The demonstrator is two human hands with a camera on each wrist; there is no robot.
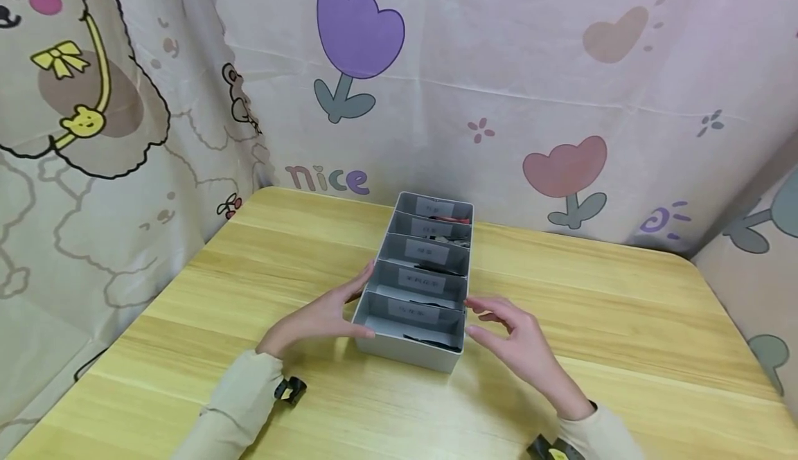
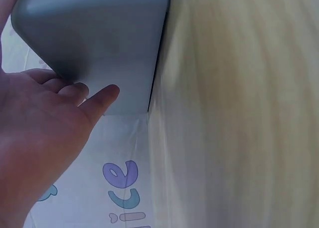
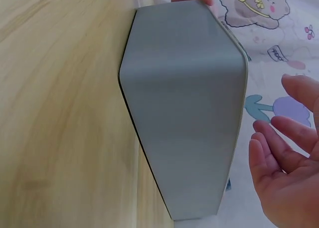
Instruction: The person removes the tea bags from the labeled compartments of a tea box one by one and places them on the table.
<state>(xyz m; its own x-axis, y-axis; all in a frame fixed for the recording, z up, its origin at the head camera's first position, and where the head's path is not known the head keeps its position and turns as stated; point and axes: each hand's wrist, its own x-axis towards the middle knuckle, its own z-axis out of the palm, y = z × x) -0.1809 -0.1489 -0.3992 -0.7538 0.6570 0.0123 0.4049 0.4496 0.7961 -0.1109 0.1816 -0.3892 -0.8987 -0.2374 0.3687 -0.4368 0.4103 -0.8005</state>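
A grey storage box [image 1: 408, 354] with several compartments in a row stands on the wooden table. Each compartment carries a pale handwritten label whose writing I cannot read. My left hand [image 1: 324, 316] is at the box's left side, thumb by the front corner and other fingers extended along the side wall. In the left wrist view those fingers [image 2: 102, 101] lie against or very close to the grey wall. My right hand [image 1: 514, 332] is beside the right wall with loosely bent fingers and nothing in them. The right wrist view shows a gap between that hand [image 3: 289, 173] and the box.
Thin dark items [image 1: 431, 342] lie in the nearer compartments. Small light and dark pieces [image 1: 450, 240] fill part of a farther one, and a red item [image 1: 450, 219] is in the rearmost. Printed curtains [image 1: 449, 86] hang behind the wooden table [image 1: 598, 307] and along its sides.
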